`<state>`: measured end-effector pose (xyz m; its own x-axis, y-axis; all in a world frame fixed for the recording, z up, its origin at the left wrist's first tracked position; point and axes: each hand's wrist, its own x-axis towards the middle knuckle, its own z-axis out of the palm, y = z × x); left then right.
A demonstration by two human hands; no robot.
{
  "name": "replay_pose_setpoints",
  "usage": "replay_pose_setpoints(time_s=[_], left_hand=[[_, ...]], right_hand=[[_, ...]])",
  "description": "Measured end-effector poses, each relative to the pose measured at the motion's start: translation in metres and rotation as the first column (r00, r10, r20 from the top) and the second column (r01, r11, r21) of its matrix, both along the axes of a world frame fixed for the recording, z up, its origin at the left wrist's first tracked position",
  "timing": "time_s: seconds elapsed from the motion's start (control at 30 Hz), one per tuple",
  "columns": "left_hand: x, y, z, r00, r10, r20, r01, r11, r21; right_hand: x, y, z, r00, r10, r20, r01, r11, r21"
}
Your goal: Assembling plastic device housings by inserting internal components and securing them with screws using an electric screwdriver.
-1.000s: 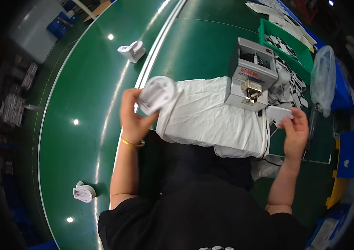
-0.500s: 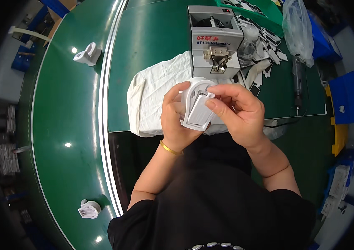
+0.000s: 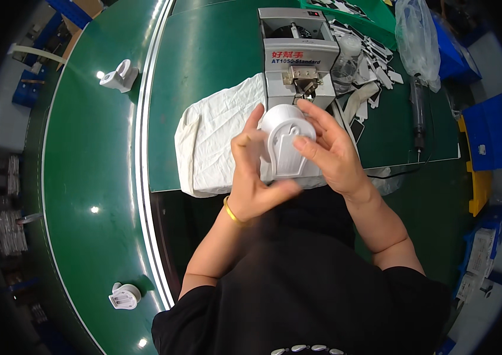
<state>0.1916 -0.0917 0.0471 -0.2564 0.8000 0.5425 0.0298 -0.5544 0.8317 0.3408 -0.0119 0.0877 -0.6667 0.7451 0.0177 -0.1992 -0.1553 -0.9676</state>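
A white plastic housing [image 3: 289, 127], round at one end with a flat-bottomed face, is held up in front of the machine. Its battery cover [image 3: 288, 158] lies flush in that face. My right hand [image 3: 336, 154] grips the housing from the right, thumb on the face and fingers round the side. Close to its left side, my left hand [image 3: 251, 171] has its fingers spread and the thumb stretched out, blurred by motion. Whether a left fingertip still touches the housing is hard to see.
Behind my hands stands a grey screw feeder machine [image 3: 298, 53], with a white cloth [image 3: 218, 139] to its left. Flat white and black pieces [image 3: 378, 65] pile up at right beside an electric screwdriver [image 3: 418, 115]. Two similar white housings [image 3: 119, 77] [image 3: 125, 296] sit on the green left-hand surface.
The cover, tilted and raised before, now sits flat in the housing. My left hand has loosened and spread, while my right hand has shifted from pinching at the cover to gripping the housing.
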Motion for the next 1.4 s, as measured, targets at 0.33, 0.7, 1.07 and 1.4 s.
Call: replay_pose_setpoints(time_s=[0.33,0.7,1.07,1.4], left_hand=[[0.011,-0.001,0.012,0.982,-0.05,0.183,0.098,0.961,-0.259],[0.016,-0.002,0.006,0.975,-0.053,-0.216,-0.002,0.97,-0.242],[0.015,-0.003,-0.004,0.938,0.023,-0.345,-0.102,0.972,-0.21],[0.015,-0.003,-0.017,0.958,-0.02,-0.287,-0.068,0.954,-0.293]], right_hand=[[0.012,0.003,-0.005,0.999,-0.043,0.022,0.037,0.976,0.216],[0.095,0.101,-0.001,0.877,-0.432,0.21,0.327,0.857,0.397],[0.241,0.203,-0.039,0.444,-0.499,0.744,0.564,0.801,0.201],[0.021,0.123,0.072,0.889,-0.169,-0.426,0.357,0.838,0.412]])
